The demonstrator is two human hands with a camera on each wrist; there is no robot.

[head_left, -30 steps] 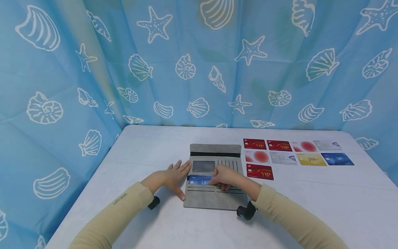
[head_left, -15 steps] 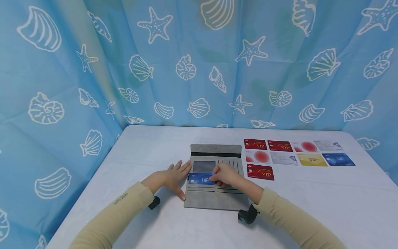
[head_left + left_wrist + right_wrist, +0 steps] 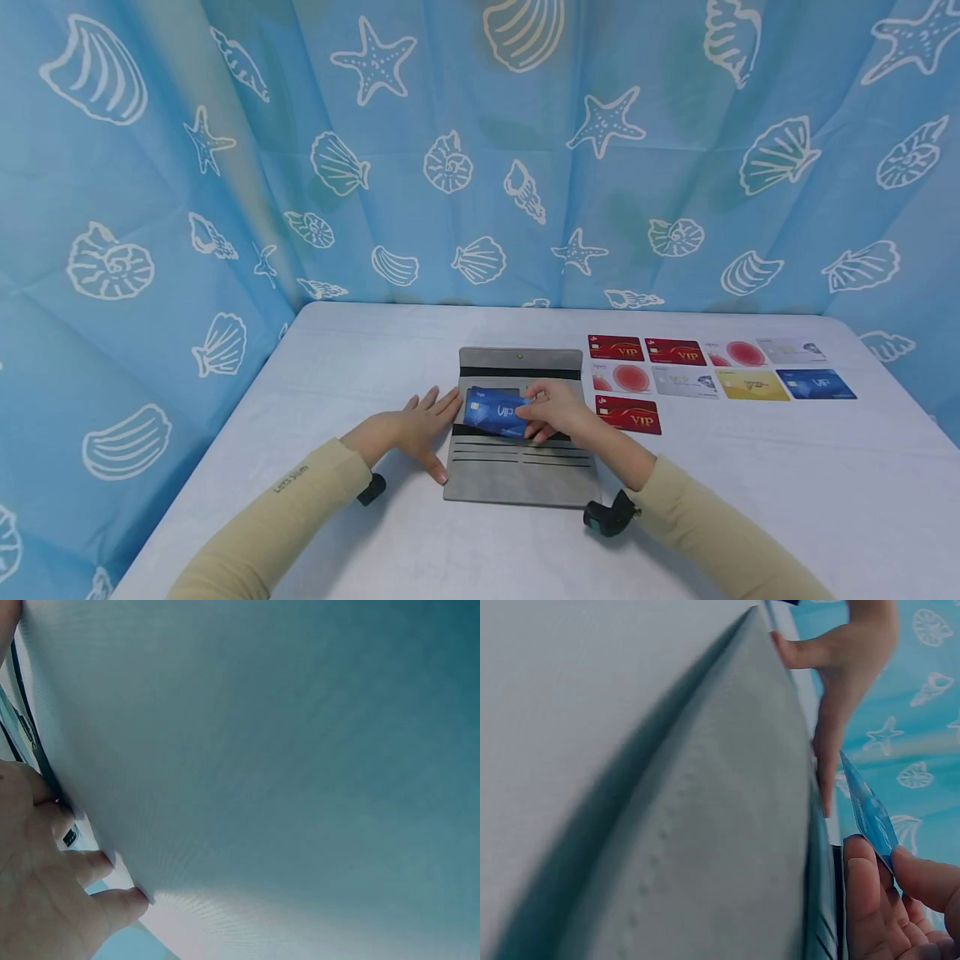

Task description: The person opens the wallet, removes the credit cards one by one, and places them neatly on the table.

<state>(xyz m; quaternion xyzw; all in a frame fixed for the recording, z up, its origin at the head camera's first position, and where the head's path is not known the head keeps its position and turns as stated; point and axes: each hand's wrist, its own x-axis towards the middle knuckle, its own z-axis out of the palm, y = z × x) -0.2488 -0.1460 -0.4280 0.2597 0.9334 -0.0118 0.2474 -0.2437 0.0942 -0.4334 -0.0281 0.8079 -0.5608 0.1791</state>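
Note:
A blue VIP card (image 3: 491,412) is pinched at its right end between the thumb and fingers of my right hand (image 3: 553,410). It hovers over an open grey wallet (image 3: 517,485), tilted and clear of the slots; the right wrist view also shows the card (image 3: 868,814) raised off the wallet. Under it, the clear window pocket is mostly covered. My left hand (image 3: 416,429) lies spread on the table, its thumb and fingertips touching the wallet's left edge. In the left wrist view, the left hand (image 3: 45,877) has its fingertips pressed to the tabletop.
Right of the wallet, rows of cards lie flat: red ones (image 3: 628,415), white ones with a pink circle (image 3: 622,377), silver ones (image 3: 684,382), a gold one (image 3: 752,385) and another blue one (image 3: 815,384). A blue shell-patterned curtain (image 3: 450,208) hangs behind the white table (image 3: 360,350).
The blue card has come up and out of the wallet's left-hand slot, lifted by my right hand toward the far side. My left hand has stayed in place.

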